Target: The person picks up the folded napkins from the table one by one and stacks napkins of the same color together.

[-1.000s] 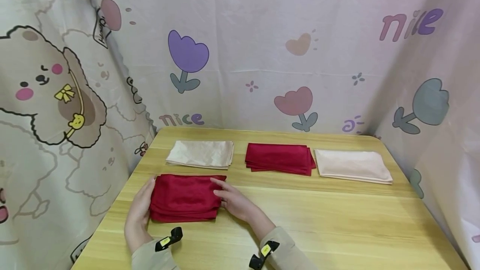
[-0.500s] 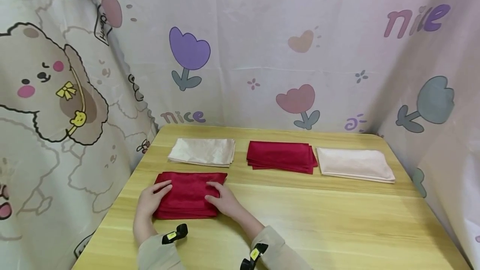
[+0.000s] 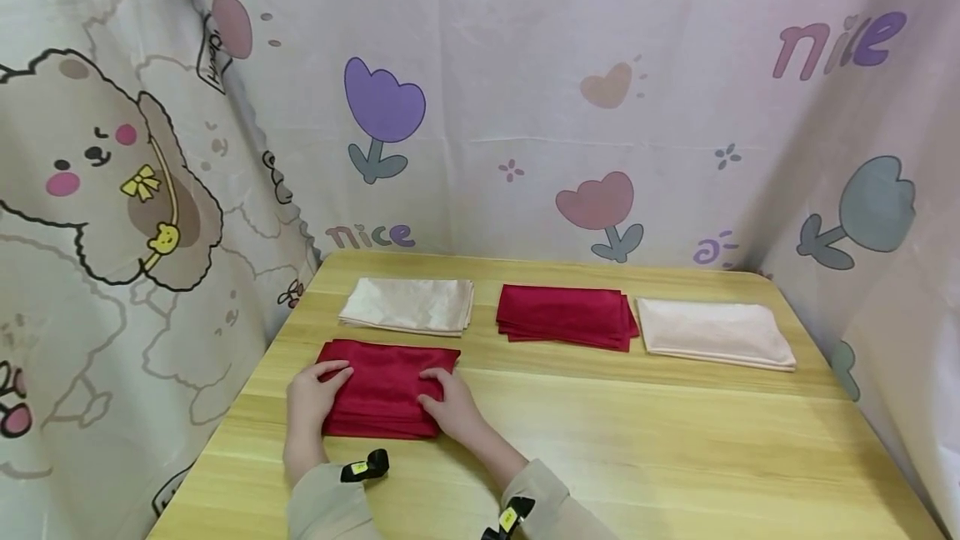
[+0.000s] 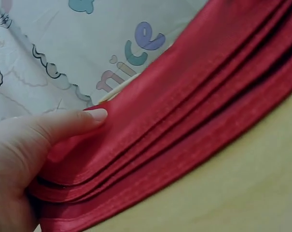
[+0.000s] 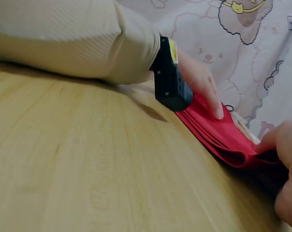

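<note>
Toward the left of the counter [image 3: 637,448], nearer us than the row of other cloths, we see a red cloth [image 3: 382,386] folded into a rectangle, wider side to side than it is deep. It has a soft sheen, and along its near edge we can count several stitched layers, stacked slightly out of line. The left hand [image 3: 309,398] pinches its left end, the thumb lying over the top and the other fingers partly hidden from us. At the right end, the right hand [image 3: 453,408] has its fingers clamped on the cloth too, thumb above, and there we see the layers curl up a little. We cannot tell whether the whole underside touches the counter.

Behind, from left to right, we find a folded cream cloth [image 3: 407,305], a second red cloth [image 3: 558,313] with its corners fanned out, and, just beside that, a pale pink cloth [image 3: 716,332]. A curtain [image 3: 487,48] printed with bears, tulips and hearts hangs around the counter.
</note>
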Demonstrator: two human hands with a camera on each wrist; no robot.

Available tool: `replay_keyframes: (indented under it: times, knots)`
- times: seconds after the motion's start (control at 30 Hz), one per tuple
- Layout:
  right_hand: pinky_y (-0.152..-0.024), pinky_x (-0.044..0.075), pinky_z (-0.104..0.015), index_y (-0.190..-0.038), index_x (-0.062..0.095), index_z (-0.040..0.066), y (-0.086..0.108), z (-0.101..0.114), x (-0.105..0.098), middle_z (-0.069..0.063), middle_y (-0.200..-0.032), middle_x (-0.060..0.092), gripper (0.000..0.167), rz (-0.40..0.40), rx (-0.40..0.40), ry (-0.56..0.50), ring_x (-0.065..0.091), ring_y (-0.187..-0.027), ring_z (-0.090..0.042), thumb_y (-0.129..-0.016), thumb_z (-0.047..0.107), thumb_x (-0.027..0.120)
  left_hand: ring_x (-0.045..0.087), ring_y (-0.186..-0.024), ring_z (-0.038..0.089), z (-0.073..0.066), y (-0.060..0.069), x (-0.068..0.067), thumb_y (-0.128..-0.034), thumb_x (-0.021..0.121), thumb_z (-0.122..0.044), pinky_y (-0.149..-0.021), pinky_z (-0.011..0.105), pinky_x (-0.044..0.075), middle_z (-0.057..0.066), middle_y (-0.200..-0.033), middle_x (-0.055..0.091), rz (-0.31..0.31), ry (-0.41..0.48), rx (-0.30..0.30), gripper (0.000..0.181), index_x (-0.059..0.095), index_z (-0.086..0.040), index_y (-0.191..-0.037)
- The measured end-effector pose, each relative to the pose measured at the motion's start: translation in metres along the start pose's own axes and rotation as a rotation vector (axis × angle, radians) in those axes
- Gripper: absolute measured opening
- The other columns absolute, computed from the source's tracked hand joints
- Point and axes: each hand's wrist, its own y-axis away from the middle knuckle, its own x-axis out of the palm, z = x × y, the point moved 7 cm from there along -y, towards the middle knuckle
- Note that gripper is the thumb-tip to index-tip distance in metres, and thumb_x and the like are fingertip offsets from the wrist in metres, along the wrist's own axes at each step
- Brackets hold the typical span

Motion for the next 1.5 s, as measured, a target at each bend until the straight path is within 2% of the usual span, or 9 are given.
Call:
replay_keyframes:
  times: [0.2,0.4,0.67,0.87,1.13,1.27,1.5]
  knots:
    - [-0.099,0.048,-0.043,-0.11,0.063,0.011,0.001,0.001,-0.007,-0.011,-0.115,0.062,0.02,-0.084,-0.028,0.009,0.059,-0.116,-0.029,-0.09,0.008,0.067,0.051,-0.124,0.044,-0.001,-0.002,0.0,-0.0899,0.069,-0.027,-0.107,0.054,0.037,0.024,-0.127,0.063,-0.039,-0.044,0.025,0.03,0.073,-0.009,-0.114]
    - [-0.093,0.049,-0.039,-0.104,0.064,0.011,0.002,0.005,-0.014,-0.009,-0.108,0.062,0.017,-0.162,-0.067,0.06,0.06,-0.107,-0.027,-0.088,0.007,0.068,0.05,-0.113,0.042,-0.013,0.001,-0.003,-0.0888,0.07,-0.029,-0.098,0.055,0.036,0.024,-0.123,0.064,-0.091,-0.107,0.055,0.028,0.074,-0.012,-0.111]
    - [-0.085,0.038,-0.037,-0.094,0.064,0.015,0.007,0.018,-0.027,-0.003,-0.092,0.057,0.015,-0.346,-0.182,0.283,0.054,-0.097,-0.023,-0.083,0.014,0.073,0.048,-0.114,0.039,-0.029,0.004,-0.007,-0.0885,0.071,-0.031,-0.099,0.055,0.03,0.023,-0.121,0.065,-0.144,-0.107,0.089,0.027,0.075,-0.012,-0.108]
    - [-0.077,0.03,-0.033,-0.09,0.063,0.017,0.008,0.023,-0.035,-0.002,-0.088,0.055,0.016,-0.432,-0.222,0.375,0.052,-0.091,-0.02,-0.081,0.017,0.076,0.047,-0.114,0.038,-0.036,0.005,-0.01,-0.0877,0.071,-0.03,-0.097,0.053,0.029,0.025,-0.125,0.063,-0.161,-0.087,0.101,0.027,0.076,-0.011,-0.106]
    - [-0.078,0.029,-0.034,-0.09,0.063,0.016,0.01,0.027,-0.048,-0.003,-0.089,0.055,0.015,-0.439,-0.2,0.387,0.05,-0.091,-0.022,-0.081,0.017,0.076,0.049,-0.111,0.037,-0.049,0.009,-0.015,-0.0854,0.074,-0.026,-0.09,0.052,0.029,0.026,-0.118,0.066,-0.195,-0.086,0.17,0.022,0.077,-0.012,-0.102]
    - [-0.078,0.029,-0.034,-0.09,0.063,0.017,0.009,0.026,-0.052,-0.003,-0.089,0.055,0.015,-0.446,-0.202,0.388,0.049,-0.092,-0.022,-0.081,0.018,0.075,0.05,-0.11,0.036,-0.054,0.01,-0.017,-0.0847,0.075,-0.025,-0.09,0.051,0.029,0.025,-0.117,0.067,-0.191,-0.088,0.192,0.021,0.078,-0.013,-0.101]
    - [-0.078,0.026,-0.035,-0.094,0.066,0.015,0.008,0.023,-0.059,-0.004,-0.09,0.057,0.015,-0.435,-0.194,0.329,0.05,-0.097,-0.024,-0.082,0.014,0.075,0.048,-0.113,0.038,-0.061,0.011,-0.016,-0.0841,0.075,-0.023,-0.093,0.051,0.029,0.029,-0.123,0.062,-0.161,-0.091,0.207,0.022,0.077,-0.012,-0.103]
